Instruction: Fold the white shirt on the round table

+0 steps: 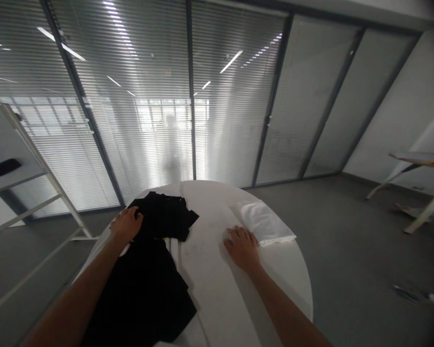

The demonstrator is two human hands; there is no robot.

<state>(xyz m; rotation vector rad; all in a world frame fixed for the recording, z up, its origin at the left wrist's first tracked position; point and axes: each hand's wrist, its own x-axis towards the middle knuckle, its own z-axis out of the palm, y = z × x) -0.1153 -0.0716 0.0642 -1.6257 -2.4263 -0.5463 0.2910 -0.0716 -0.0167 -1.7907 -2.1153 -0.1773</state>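
Note:
A black cloth [162,214] lies crumpled at the far left of the round white table [210,202]. My left hand [128,224] is at its left edge, fingers bent and closed on the fabric. More black cloth [144,294] spreads down the near left side, with a white strip and a bit of yellow showing between the two dark parts. My right hand [243,246] rests on the tabletop with its fingers apart, palm down. Its fingertips are beside the left edge of a folded white cloth [267,222], which lies near the table's right edge.
A whiteboard on a white frame [60,193] stands at the left, with a black eraser-like object [4,167] on it. Glass partitions with blinds [159,144] run behind the table. Another table [419,156] with pale legs is at the right, and some items lie on the floor.

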